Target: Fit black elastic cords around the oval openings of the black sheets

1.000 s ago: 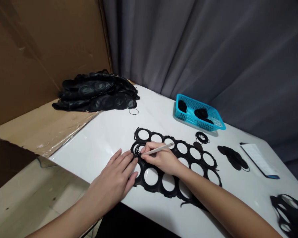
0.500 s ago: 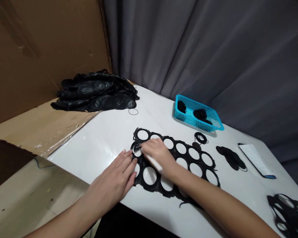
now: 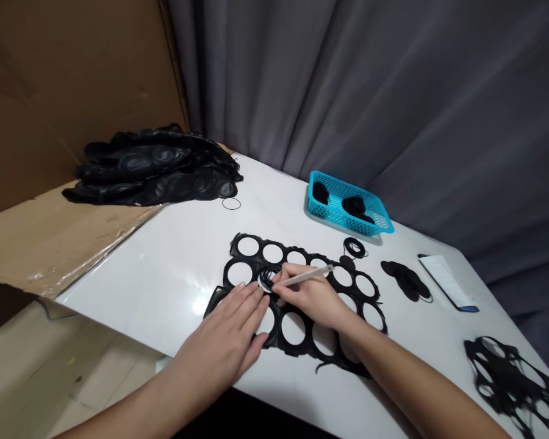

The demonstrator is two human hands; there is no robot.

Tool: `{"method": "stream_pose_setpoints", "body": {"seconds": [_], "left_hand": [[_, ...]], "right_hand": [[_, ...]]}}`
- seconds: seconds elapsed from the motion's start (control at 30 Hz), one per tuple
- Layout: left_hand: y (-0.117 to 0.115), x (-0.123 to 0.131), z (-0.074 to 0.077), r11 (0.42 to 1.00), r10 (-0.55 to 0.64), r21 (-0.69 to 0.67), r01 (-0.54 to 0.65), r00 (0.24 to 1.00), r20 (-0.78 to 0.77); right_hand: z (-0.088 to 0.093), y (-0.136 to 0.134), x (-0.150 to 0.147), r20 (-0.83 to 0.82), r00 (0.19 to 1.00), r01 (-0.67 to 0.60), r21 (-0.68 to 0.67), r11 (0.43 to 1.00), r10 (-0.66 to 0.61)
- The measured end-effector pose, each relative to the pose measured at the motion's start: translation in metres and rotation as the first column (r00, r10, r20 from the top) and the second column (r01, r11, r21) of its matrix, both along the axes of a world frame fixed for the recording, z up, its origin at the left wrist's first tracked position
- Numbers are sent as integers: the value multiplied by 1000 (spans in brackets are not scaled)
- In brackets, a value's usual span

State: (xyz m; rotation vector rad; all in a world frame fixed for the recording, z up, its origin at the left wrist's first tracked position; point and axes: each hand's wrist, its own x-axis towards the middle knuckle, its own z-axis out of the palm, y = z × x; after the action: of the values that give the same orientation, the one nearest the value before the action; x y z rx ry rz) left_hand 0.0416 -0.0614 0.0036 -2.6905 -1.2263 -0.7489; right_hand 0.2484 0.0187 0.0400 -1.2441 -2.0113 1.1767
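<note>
Your right hand [image 3: 310, 299] grips a slim white tool [image 3: 306, 276] at black loops [image 3: 266, 277] over the perforated black sheet [image 3: 257, 262]; your left hand [image 3: 231, 326] lies flat on that sheet, on the table [image 3: 183, 262]; writing on the paper [image 3: 446, 279] is unreadable.

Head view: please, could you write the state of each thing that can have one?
Left hand: open, resting on holed black material.
Right hand: closed on white tool.
White tool: gripped, tilted.
Holed black material: spread out.
Blue basket: open-topped, black pieces inside.
Black pile: heaped.
Thin ring: lying beside black pile.
Black coil: wound.
Black discs: overlapping.
White paper: lying flat.
</note>
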Motion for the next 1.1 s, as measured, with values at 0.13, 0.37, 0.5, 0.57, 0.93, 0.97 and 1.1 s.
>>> {"method": "stream_pose_setpoints", "body": {"seconds": [0.13, 0.37, 0.5, 0.57, 0.93, 0.97, 1.1], "left_hand": [[-1, 3, -8, 1000, -16, -13, 16, 999, -47], [-1, 1, -12, 1000, -16, -18, 16, 999, -31], [-1, 2, -14, 1000, -15, 5, 15, 999, -50], [-1, 2, -14, 1000, -15, 9, 16, 998, -54], [0, -1, -13, 998, -41, -41, 41, 999, -12], [1, -3, -13, 998, -48, -39, 48, 999, -14], [0, -6, -9, 999, -51, -15, 51, 999, -7]], "right_hand": [[-10, -4, 1, -51, 998, 16, -79, 997, -20], [-7, -1, 1, -19, 999, -41, 18, 999, 42], [-7, -7, 0, 24, 998, -66, 102, 993, 64], [-10, -15, -1, 85, 991, -117, 192, 974, 102], [2, 82, 49, 292, 834, 184, 653, 734, -469], [6, 88, 56, 247, 839, 239, 633, 736, -485], [12, 65, 62, 109, 931, 283, 389, 877, -349]]}}
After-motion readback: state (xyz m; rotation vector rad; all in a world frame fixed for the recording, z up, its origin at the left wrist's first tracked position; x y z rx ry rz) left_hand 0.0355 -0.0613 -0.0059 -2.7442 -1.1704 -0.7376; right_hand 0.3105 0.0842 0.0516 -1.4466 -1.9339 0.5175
